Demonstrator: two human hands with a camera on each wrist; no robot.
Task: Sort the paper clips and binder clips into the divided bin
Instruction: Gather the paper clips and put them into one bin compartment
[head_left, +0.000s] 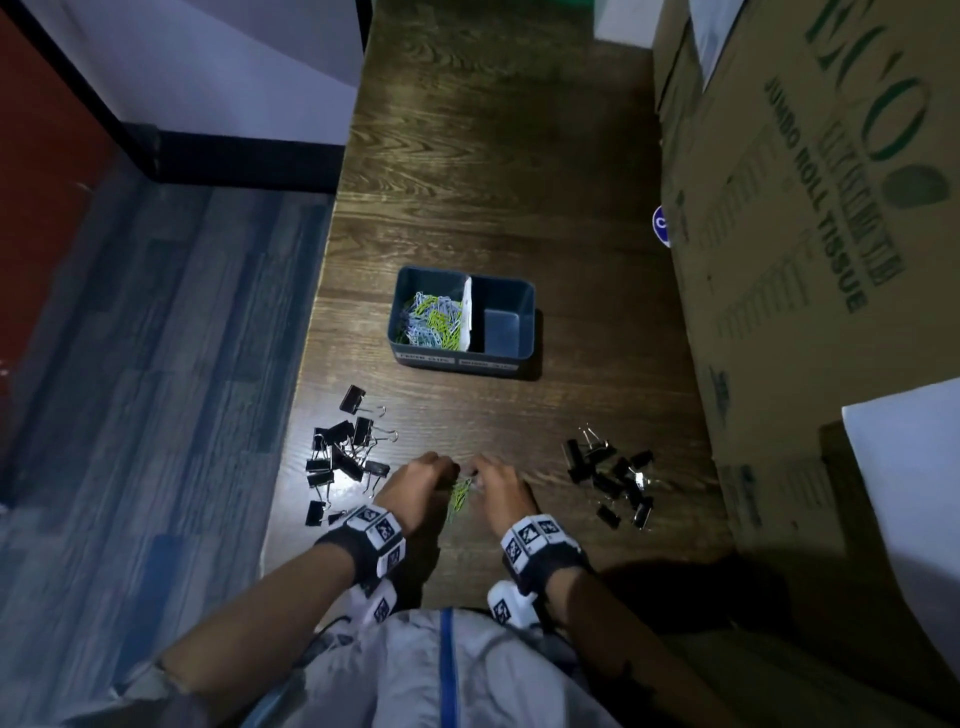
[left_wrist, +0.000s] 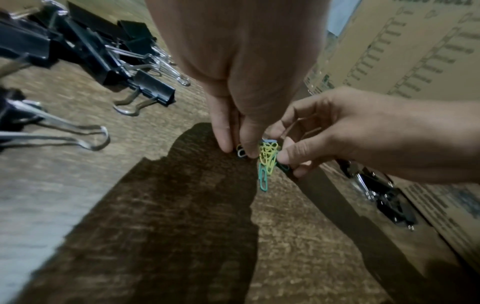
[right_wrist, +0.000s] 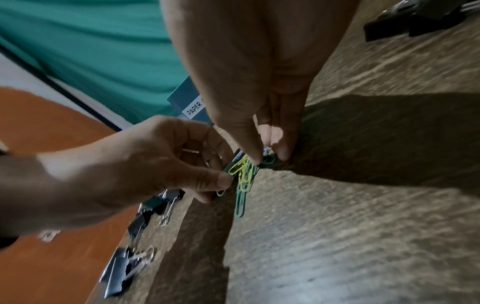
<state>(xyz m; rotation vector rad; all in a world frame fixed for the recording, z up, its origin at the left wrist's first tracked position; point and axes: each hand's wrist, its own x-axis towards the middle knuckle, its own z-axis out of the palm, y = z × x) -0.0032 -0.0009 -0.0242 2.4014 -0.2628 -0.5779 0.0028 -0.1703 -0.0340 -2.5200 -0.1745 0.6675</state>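
Note:
Both hands meet near the table's front edge over a small bunch of yellow-green and teal paper clips (head_left: 460, 494). My left hand (head_left: 445, 475) pinches the bunch from the left with its fingertips (left_wrist: 240, 151). My right hand (head_left: 482, 477) pinches the same paper clips (left_wrist: 267, 159) from the right, thumb and fingers curled round them (right_wrist: 269, 159). One teal clip (right_wrist: 240, 205) dangles below. The blue divided bin (head_left: 524, 291) stands farther back; its left compartment holds several coloured paper clips (head_left: 428, 319), and the right one looks bare. Black binder clips lie in a left pile (head_left: 345, 452) and a right pile (head_left: 613, 475).
Large cardboard boxes (head_left: 810, 234) wall off the table's right side, close to the right binder-clip pile. The table's left edge (head_left: 311, 332) drops to a blue floor just beyond the left pile. Bare dark wood (head_left: 493, 156) stretches behind the bin.

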